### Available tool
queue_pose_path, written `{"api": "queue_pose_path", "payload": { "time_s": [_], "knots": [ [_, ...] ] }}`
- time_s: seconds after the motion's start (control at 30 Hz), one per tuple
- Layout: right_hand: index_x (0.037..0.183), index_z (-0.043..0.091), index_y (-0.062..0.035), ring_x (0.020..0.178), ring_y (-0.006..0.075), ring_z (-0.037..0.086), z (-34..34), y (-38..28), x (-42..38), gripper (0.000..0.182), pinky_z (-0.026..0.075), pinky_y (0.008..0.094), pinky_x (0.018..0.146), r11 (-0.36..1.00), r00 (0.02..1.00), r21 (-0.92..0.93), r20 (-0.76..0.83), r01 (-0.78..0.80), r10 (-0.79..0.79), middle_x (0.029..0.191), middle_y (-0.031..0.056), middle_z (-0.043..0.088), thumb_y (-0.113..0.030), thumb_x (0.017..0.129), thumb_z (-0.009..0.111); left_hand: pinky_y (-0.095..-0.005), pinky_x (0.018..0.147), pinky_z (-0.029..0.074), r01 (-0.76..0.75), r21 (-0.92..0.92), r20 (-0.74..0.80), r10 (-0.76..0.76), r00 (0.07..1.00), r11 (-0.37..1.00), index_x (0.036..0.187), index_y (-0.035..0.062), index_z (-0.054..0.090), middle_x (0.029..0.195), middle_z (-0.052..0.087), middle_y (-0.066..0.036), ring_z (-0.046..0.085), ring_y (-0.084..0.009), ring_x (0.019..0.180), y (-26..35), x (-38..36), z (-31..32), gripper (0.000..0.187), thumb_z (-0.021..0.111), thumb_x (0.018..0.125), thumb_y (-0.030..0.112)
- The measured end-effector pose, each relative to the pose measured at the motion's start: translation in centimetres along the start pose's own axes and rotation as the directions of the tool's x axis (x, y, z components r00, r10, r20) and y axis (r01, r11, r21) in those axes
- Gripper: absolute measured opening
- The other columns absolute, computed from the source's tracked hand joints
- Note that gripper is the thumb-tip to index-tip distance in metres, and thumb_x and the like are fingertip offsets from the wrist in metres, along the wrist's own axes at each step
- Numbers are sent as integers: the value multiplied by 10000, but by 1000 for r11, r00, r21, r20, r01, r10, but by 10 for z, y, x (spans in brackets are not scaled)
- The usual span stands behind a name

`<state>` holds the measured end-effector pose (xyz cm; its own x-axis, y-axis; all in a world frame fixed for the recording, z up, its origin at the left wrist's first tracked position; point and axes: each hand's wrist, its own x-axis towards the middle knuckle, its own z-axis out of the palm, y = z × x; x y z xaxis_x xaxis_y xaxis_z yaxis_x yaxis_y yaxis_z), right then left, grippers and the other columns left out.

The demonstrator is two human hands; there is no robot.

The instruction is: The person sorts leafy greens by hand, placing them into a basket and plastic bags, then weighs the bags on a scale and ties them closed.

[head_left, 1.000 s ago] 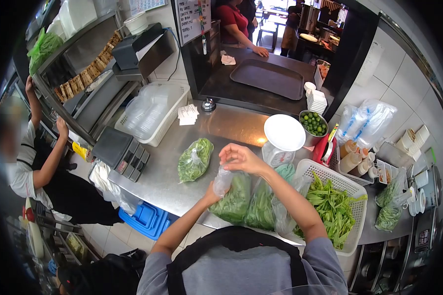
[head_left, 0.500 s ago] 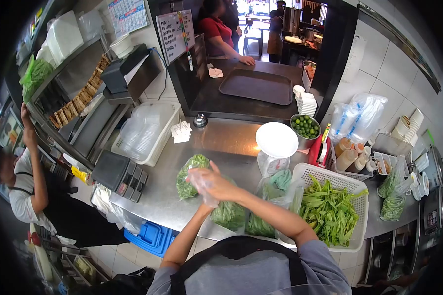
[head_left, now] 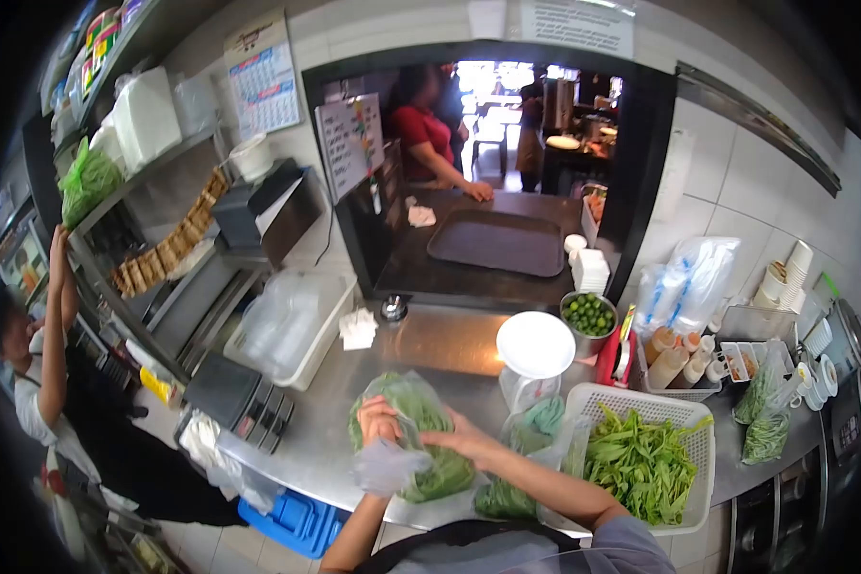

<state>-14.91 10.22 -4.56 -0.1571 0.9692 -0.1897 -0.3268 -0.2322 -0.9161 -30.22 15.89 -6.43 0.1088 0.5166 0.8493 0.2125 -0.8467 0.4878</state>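
Observation:
My left hand (head_left: 381, 432) lies against a clear plastic bag of leafy greens (head_left: 413, 390), its fingers curled in on the film. Thin, crumpled clear plastic (head_left: 390, 467) bunches around its wrist and lower palm. To the right, my right hand (head_left: 464, 442) reaches in with thumb and fingers apart, its fingertips touching the bagged greens (head_left: 440, 476). Where one bag ends and another begins is hard to see. Beside my right forearm sits another bag of greens (head_left: 507, 497), partly covered by the arm.
A white basket of loose leaves (head_left: 703, 459) stands at right. Behind are a white-topped scale (head_left: 536, 344), a bowl of small green limes (head_left: 588, 314) and a service bell (head_left: 393, 307). A black drawer box (head_left: 234, 397) stands left. A co-worker (head_left: 53, 383) reaches up at far left.
The view has tilted up, so the counter sits lower. My right hand has come off my left hand and moved right, onto the bagged greens. The plastic now bunches near my left wrist.

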Motion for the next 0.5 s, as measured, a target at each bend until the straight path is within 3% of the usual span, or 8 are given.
{"api": "queue_pose_path", "payload": {
  "time_s": [0.1,0.13,0.23,0.27,0.37,0.47,0.5],
  "knots": [
    [1300,330,-11,1089,195,483,-1,17,-5,728,400,308,924,997,998,-55,-35,47,-49,1194,124,492,-219,723,722,-436,1007,260,251,-356,-85,-299,951,900,738,79,492,1022,502,-109,409,-297,1142,41,15,21,135,581,812,148],
    [1299,329,-7,1088,192,481,-1,21,-7,718,397,303,925,995,997,-76,-48,62,-66,1195,123,491,-212,727,711,-441,1025,245,255,-337,50,-253,966,906,845,85,537,1133,503,-134,382,-326,1194,40,14,21,168,644,718,108],
    [1297,329,-3,1085,190,479,-3,20,-16,692,389,301,930,979,992,-175,-48,103,-113,1193,125,490,-191,735,685,-440,1043,222,202,-101,183,-181,966,974,958,84,560,1247,468,-146,333,-328,1253,37,3,23,245,634,724,84],
    [1298,330,-5,1095,194,474,-14,40,-6,682,388,301,930,962,988,-232,-34,141,-153,1206,126,483,-204,748,680,-430,1052,215,195,-78,220,-174,960,978,1044,77,563,1342,401,-145,303,-318,1287,31,-3,24,290,600,775,178],
    [1302,330,-16,1096,192,475,0,20,-17,671,395,310,924,994,992,-103,-116,30,-42,1179,122,498,-222,766,677,-426,1054,217,285,-232,193,-243,950,930,931,72,541,1258,481,-167,334,-319,1268,34,6,28,251,486,870,310],
    [1318,298,-29,1089,197,486,-7,33,-9,712,401,318,921,974,994,204,-8,-103,107,1199,118,471,-245,766,693,-424,1035,248,365,-654,198,-315,928,663,813,95,472,1099,579,-186,458,-308,1161,34,26,20,323,356,928,374],
    [1331,276,-34,1100,199,481,-8,38,-7,740,406,321,918,970,993,224,-41,-99,111,1215,117,456,-248,763,699,-424,1016,275,331,-859,244,-257,935,391,790,104,442,1058,594,-187,491,-300,1115,17,23,15,313,348,934,365]
  ]
}}
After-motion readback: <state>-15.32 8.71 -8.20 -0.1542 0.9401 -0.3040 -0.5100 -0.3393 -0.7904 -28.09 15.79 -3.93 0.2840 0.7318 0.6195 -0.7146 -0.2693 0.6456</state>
